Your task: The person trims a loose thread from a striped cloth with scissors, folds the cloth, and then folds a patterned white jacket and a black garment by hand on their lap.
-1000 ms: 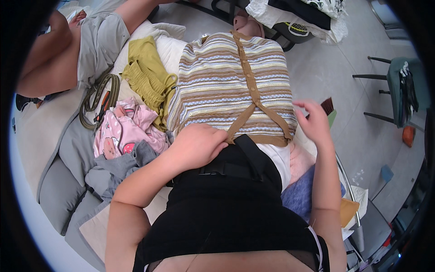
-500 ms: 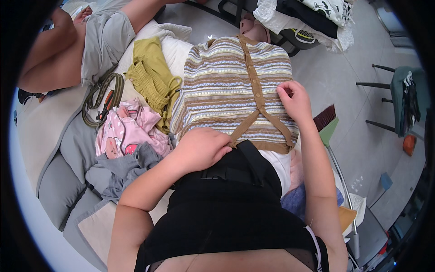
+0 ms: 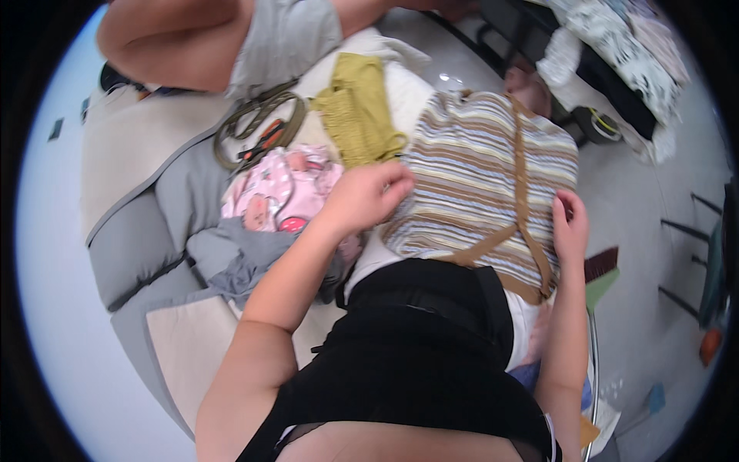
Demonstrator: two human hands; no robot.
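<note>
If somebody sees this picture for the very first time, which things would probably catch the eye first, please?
Probably the striped buttoned cardigan, spread out in front of the person, with the left hand and right hand at its opposite side edges. Next, the mustard-yellow garment and the crumpled pink printed garment, both left of the cardigan.

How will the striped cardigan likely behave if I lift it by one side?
The striped cardigan will likely sag and flop, since it looks like soft knit with rippled stripes. Its brown front band may swing open at the bottom, where its two halves spread apart.
</note>
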